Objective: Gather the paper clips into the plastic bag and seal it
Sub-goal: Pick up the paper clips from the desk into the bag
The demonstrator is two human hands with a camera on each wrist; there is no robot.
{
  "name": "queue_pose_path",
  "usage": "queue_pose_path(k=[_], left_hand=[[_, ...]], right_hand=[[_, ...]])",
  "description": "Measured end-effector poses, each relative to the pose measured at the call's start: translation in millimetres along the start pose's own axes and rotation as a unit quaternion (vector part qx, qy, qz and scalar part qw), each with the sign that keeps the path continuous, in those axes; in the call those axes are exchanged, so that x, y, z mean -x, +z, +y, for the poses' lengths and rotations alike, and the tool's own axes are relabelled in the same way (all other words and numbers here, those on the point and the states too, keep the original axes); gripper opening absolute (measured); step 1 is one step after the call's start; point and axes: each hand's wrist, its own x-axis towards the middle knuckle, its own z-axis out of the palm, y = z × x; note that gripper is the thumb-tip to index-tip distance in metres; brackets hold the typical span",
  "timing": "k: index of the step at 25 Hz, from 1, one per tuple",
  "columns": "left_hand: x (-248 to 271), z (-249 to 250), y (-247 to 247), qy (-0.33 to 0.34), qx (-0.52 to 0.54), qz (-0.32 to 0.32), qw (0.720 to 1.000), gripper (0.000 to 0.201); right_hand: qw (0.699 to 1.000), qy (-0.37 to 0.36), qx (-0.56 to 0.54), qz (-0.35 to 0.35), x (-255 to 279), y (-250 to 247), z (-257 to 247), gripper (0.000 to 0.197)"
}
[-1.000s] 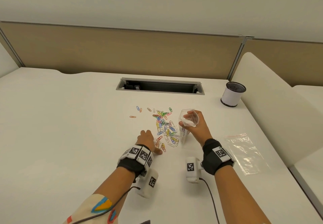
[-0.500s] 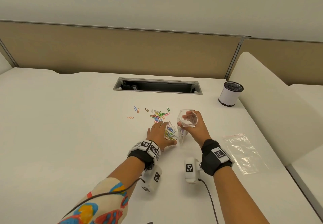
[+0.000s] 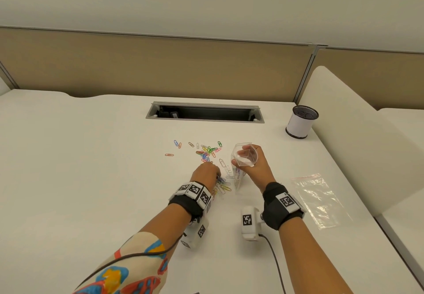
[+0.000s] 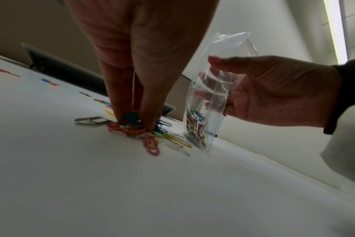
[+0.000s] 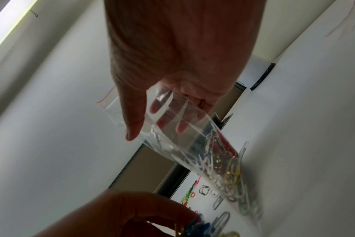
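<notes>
Coloured paper clips (image 3: 207, 151) lie scattered on the white table (image 3: 91, 179). My right hand (image 3: 241, 159) grips a clear plastic bag (image 3: 245, 153) near its top and holds it upright, mouth open, with its foot on the table. Several clips (image 4: 195, 126) sit in the bag's bottom (image 5: 223, 162). Just left of the bag, my left hand (image 3: 216, 176) points fingers down on a bunched cluster of clips (image 4: 132, 123) and pinches some of them. More clips (image 3: 221, 187) lie under that wrist.
A second, flat plastic bag (image 3: 321, 201) lies to the right of my right wrist. A mesh pen cup (image 3: 300, 123) stands at the back right, by a white side panel (image 3: 355, 144). A cable slot (image 3: 204, 114) opens behind the clips.
My left hand moved forward onto the pile beside the bag and raked the clips into a tight cluster nearer me. The right hand kept the bag where it was.
</notes>
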Motion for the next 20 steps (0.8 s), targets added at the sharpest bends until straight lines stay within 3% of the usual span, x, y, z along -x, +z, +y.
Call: queue_pose_path(k=[7, 11, 16, 20], left_hand=[[5.8, -2.0, -11.0, -0.062, 0.114, 0.073, 0.989, 0.020], [12.9, -1.0, -38.1, -0.098, 0.278, 0.123, 0.948, 0.013], [22.7, 24.4, -85.8, -0.049, 0.426, 0.153, 0.890, 0.019], [24.4, 56.2, -104.5, -0.011, 0.422, 0.091, 0.902, 0.020]], right_hand=[[1.000, 0.004, 0.004, -0.003, 2.8, -1.3, 0.2, 0.044], [1.000, 0.004, 0.008, 0.000, 3.7, -0.7, 1.1, 0.043], [1.000, 0.010, 0.018, -0.004, 1.5, 3.7, 0.9, 0.045], [0.999, 0.019, 0.033, -0.013, -0.2, 7.0, -0.7, 0.049]])
